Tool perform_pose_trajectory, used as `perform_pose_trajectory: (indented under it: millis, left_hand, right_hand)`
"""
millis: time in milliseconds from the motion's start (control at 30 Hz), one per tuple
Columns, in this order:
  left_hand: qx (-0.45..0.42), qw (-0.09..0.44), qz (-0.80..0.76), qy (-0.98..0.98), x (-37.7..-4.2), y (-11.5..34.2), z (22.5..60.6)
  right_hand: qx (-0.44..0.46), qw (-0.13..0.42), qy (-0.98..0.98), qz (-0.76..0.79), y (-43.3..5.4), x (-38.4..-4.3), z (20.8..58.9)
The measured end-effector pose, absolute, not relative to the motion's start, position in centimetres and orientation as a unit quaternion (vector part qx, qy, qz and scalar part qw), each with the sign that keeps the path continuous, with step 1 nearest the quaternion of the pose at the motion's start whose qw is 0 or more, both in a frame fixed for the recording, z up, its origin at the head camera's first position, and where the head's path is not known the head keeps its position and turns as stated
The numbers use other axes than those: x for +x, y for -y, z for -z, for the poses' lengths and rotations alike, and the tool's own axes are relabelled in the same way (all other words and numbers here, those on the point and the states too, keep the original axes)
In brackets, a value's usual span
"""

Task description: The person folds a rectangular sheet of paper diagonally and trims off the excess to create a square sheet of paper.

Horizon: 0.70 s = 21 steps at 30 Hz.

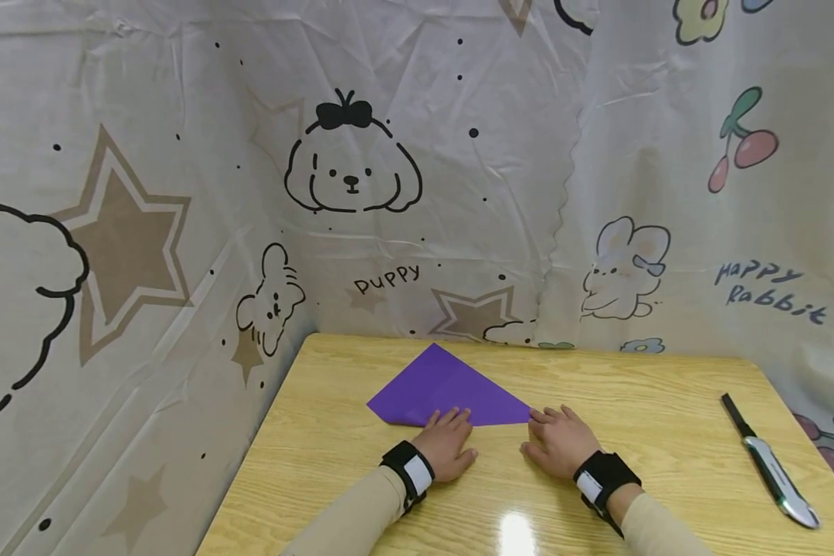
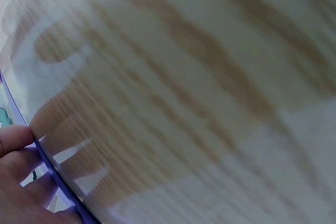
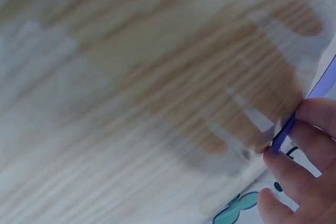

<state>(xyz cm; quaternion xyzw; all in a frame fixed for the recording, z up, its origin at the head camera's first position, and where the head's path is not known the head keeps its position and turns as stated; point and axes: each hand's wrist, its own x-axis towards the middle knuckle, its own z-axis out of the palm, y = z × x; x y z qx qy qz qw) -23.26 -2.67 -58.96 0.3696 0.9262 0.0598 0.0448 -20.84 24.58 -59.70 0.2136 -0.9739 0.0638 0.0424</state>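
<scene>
A sheet of purple paper, folded into a rough triangle with its left corner cut off by a short edge, lies flat on the wooden table. My left hand rests its extended fingers on the paper's near edge, left of the middle. At the paper's right corner, the fingertips of my right hand touch it, thumb spread apart on the table side. The left wrist view shows fingers along the purple edge. In the right wrist view, fingers press on the narrow purple tip.
A utility knife with a black blade end lies at the table's right side. Behind and left of the table hangs a white printed cloth with puppies, stars and a rabbit. Both wrists wear black straps.
</scene>
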Motion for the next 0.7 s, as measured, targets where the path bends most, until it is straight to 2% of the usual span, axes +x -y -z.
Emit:
perform_pose_trajectory:
  millis: [367, 700]
  left_hand:
    - [0.368, 0.063, -0.062, -0.926, -23.0, 2.7, 57.9]
    - [0.371, 0.050, -0.070, -0.925, -23.3, 2.8, 58.8]
  right_hand:
    - [0.183, 0.054, 0.981, -0.029, -24.7, -20.5, 58.8]
    - [0.137, 0.055, 0.989, -0.014, -25.1, -19.9, 58.1]
